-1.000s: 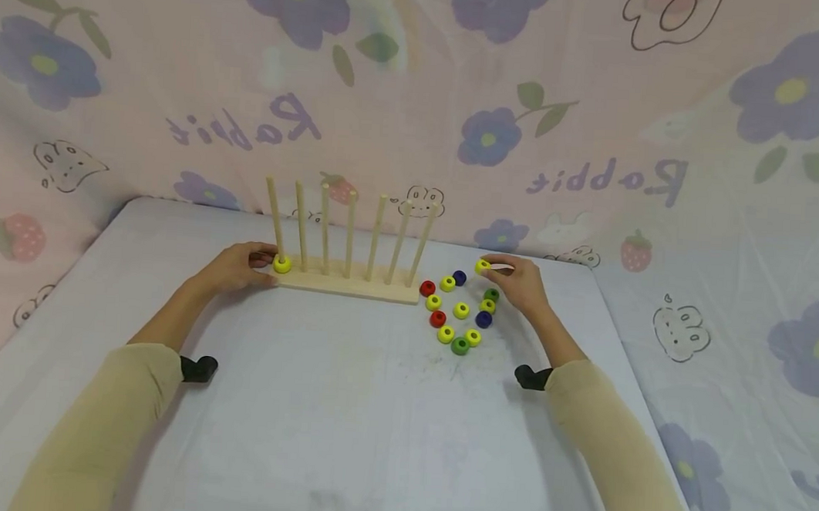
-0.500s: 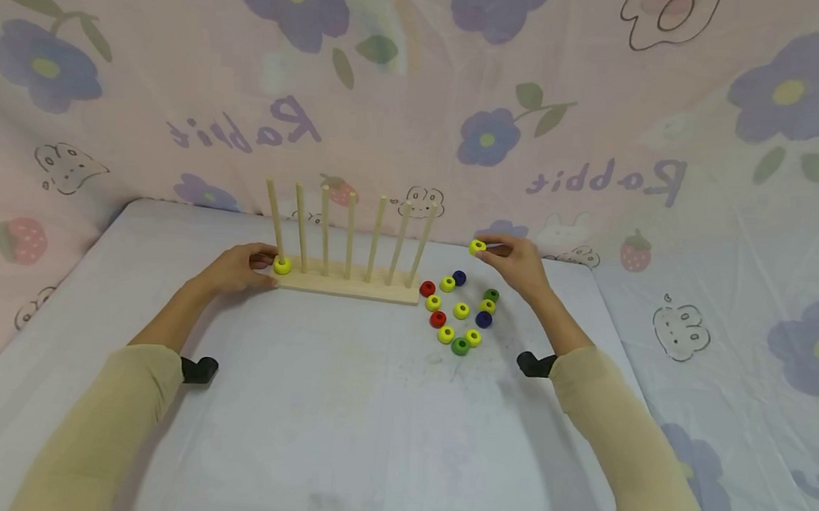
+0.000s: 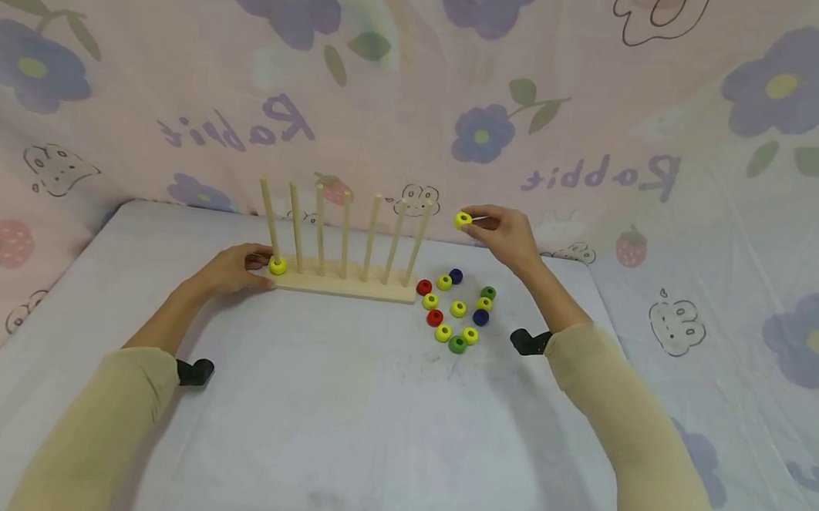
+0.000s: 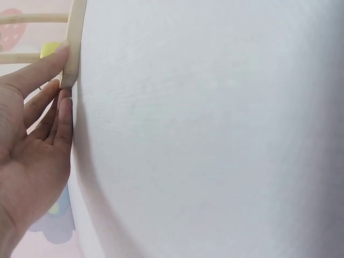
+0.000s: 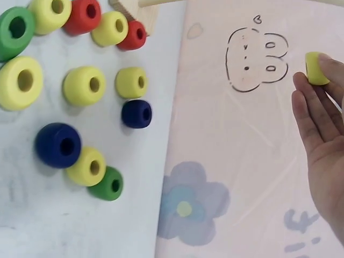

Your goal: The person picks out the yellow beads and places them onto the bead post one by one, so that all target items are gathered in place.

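A wooden peg rack [image 3: 341, 284] with several upright pegs stands at the back of the table. My left hand [image 3: 237, 268] grips its left end, thumb along the front edge of the base [image 4: 75, 37] in the left wrist view. One yellow bead [image 3: 278, 266] sits at the foot of the leftmost peg. To the right of the rack, my right hand [image 3: 508, 236] pinches another yellow bead [image 3: 462, 220] between thumb and fingertips, raised above the table at about the height of the peg tops. The right wrist view shows this held bead [image 5: 317, 69] side-on.
Loose beads lie right of the rack: several yellow ones [image 3: 458, 309], two red [image 3: 435, 318], two dark blue [image 3: 480, 317] and two green [image 3: 457, 344]. A patterned cloth [image 3: 418, 94] hangs behind the white table [image 3: 303, 420].
My right hand has lifted the yellow bead off the table area and carried it up and to the left. My left hand stays at the rack's end.
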A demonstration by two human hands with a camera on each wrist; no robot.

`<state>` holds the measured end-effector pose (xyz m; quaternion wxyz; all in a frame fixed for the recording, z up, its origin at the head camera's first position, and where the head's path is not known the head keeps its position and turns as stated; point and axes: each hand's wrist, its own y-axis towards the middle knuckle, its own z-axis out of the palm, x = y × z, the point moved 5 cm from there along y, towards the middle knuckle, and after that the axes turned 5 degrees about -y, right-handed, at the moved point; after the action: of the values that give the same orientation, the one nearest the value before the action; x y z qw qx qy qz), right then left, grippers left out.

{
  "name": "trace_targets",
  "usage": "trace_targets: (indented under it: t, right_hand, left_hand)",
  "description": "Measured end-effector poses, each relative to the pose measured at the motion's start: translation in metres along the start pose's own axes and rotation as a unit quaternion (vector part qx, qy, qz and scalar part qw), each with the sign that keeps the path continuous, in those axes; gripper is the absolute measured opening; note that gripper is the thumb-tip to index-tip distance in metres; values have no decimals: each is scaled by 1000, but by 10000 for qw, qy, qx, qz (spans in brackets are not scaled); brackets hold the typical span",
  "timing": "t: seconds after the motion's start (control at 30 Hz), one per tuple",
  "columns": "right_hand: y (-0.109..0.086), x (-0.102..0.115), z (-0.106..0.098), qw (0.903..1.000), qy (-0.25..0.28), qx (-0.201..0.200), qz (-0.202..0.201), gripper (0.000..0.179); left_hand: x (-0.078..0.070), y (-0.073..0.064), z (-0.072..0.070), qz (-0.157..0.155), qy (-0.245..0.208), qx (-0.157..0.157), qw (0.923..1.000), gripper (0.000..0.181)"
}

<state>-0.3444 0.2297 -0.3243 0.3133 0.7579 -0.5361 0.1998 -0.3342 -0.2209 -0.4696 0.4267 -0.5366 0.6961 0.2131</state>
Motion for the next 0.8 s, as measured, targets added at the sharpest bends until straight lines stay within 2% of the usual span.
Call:
trace_targets:
  t: [0.33, 0.8]
  right_hand:
    - [19, 31, -1, 9993, 70, 11, -372, 31]
    - [44, 77, 4, 9957, 81, 196, -907, 29]
  left_hand:
    - [-4, -3, 0, -16, -29, -44, 10000, 74]
    - [-1, -2, 1, -28, -87, -70, 9999, 77]
